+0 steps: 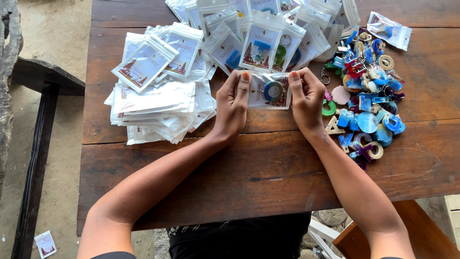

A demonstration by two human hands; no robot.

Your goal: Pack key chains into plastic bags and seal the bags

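Both hands, left hand point(233, 103) and right hand point(306, 98), pinch the clear pouch point(268, 91) (ring keychain inside) at table point(268, 168) centre; press evenly along its top edge. Loose keychains point(366, 96) lie at three o'clock.

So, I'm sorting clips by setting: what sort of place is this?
Probably a small craft packing bench: a worn dark wooden table, stacked clear plastic pouches and a heap of blue resin letter keychains.
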